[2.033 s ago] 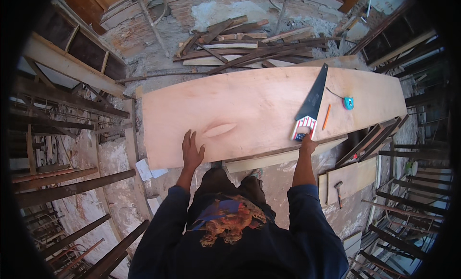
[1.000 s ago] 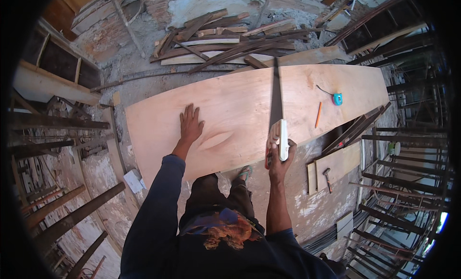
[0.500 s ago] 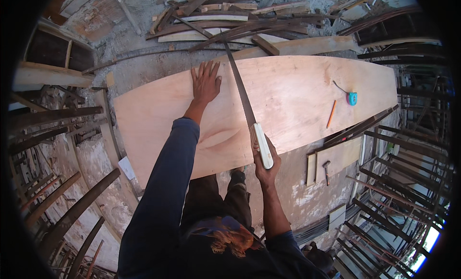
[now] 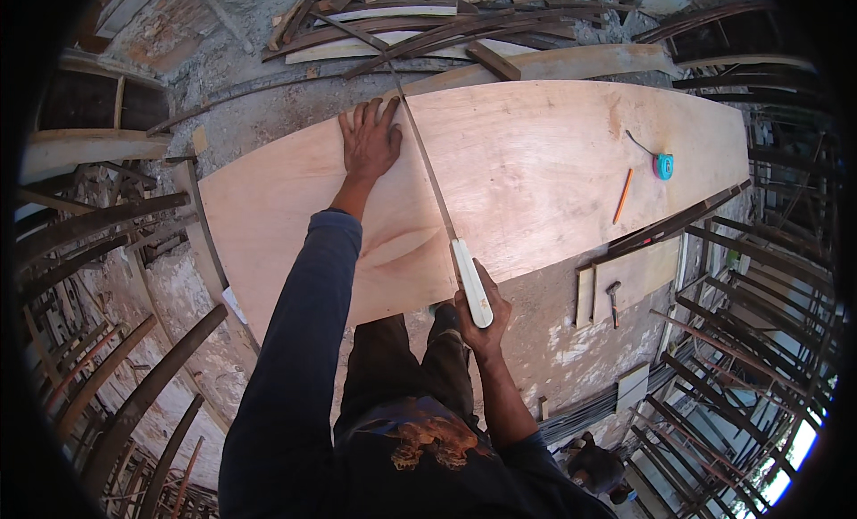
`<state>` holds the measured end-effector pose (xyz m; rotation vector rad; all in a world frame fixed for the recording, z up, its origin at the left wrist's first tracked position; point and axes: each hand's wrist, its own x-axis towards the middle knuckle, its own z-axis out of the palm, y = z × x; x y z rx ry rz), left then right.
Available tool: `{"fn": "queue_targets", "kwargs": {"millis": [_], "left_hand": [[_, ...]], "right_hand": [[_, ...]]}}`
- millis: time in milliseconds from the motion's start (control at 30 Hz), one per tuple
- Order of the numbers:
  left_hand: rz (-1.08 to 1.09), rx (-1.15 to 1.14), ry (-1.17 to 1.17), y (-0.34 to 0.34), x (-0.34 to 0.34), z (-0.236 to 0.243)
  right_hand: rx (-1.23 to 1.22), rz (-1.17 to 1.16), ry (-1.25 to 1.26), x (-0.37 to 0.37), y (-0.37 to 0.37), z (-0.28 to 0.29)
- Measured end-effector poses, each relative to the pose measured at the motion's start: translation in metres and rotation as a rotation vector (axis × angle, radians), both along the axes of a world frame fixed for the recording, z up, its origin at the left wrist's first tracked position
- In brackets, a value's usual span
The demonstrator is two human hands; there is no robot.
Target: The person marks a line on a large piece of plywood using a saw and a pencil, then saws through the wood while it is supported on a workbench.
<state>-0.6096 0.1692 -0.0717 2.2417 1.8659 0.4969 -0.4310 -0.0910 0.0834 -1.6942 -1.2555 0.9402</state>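
Head view showed the right hand [image 4: 494, 315] closed round the saw [image 4: 470, 278], laid across the plywood [image 4: 544, 175] past its far edge, the empty left hand [image 4: 369, 142] spread flat nearby, no finished cut visible

A: what kind of place is this, a workshop?

B: rough woodworking spot imo, maybe a building site. Wood heap [image 4: 420, 46], scuffed bare floor [image 4: 553, 340], long beams [image 4: 165, 367] on both sides, plus a saw [image 4: 464, 267], tape measure [image 4: 663, 166] and pencil [image 4: 623, 196] on a big board [image 4: 553, 162], hammer [image 4: 613, 296] nearby.
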Motion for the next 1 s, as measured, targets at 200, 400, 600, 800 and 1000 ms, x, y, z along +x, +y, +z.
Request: {"fn": "queue_targets", "kwargs": {"millis": [200, 400, 600, 800, 1000], "left_hand": [[-0.006, -0.008, 0.029, -0.001, -0.002, -0.002], [-0.004, -0.052, 0.074, -0.001, -0.001, 0.002], [-0.012, -0.034, 0.095, -0.004, 0.006, 0.001], [-0.006, 0.093, -0.122, -0.011, -0.012, -0.007], [0.106, -0.038, -0.027, -0.138, 0.011, 0.002]], "right_hand": [[-0.013, 0.004, 0.007, 0.002, 0.003, 0.006], [0.007, 0.099, 0.027, 0.009, 0.007, 0.012], [-0.109, 0.16, 0.14, 0.013, 0.015, 0.028], [-0.036, 0.138, 0.011, 0.0, 0.015, 0.025], [-0.019, 0.075, 0.013, 0.005, 0.004, 0.005]]}}
